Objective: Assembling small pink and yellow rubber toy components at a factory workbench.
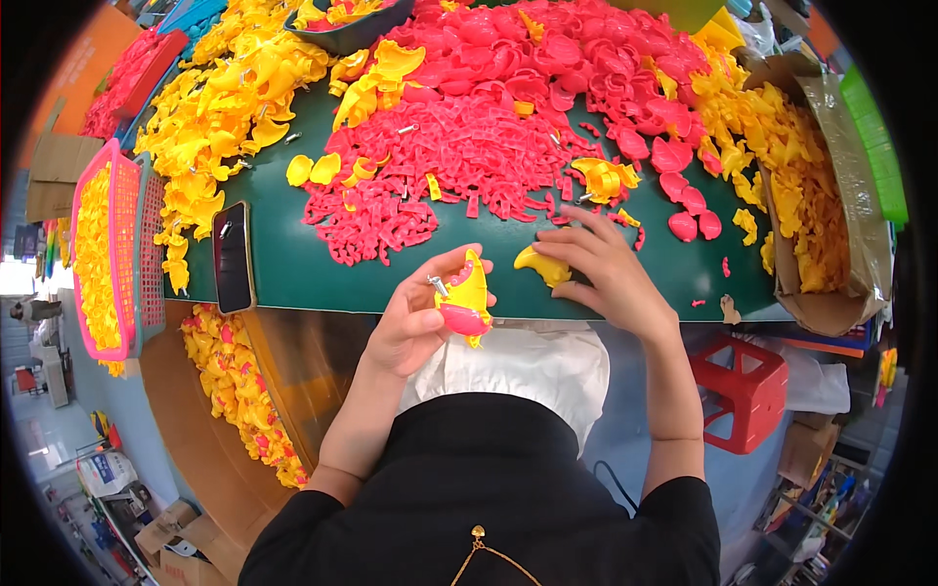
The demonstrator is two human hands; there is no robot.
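Observation:
My left hand (415,317) is closed around a part-assembled plastic piece (467,301), a yellow curved shell with pink parts set in it. A small silvery metal piece (439,286) sticks out of its side. Just to the right, at the table's near edge, my right hand (606,269) has its fingertips and thumb on a loose yellow curved shell (542,266). That shell seems to lie between thumb and fingers, close to the green tabletop (469,244). Ahead of both hands spreads a heap of small pink plastic strips (459,146).
Larger pink shells (586,49) pile up at the back. Yellow shells (220,107) heap at the left, and more fill a cardboard box (850,195) at right. A phone (233,256) lies by a pink basket (83,244). Below right stands a red stool (747,391).

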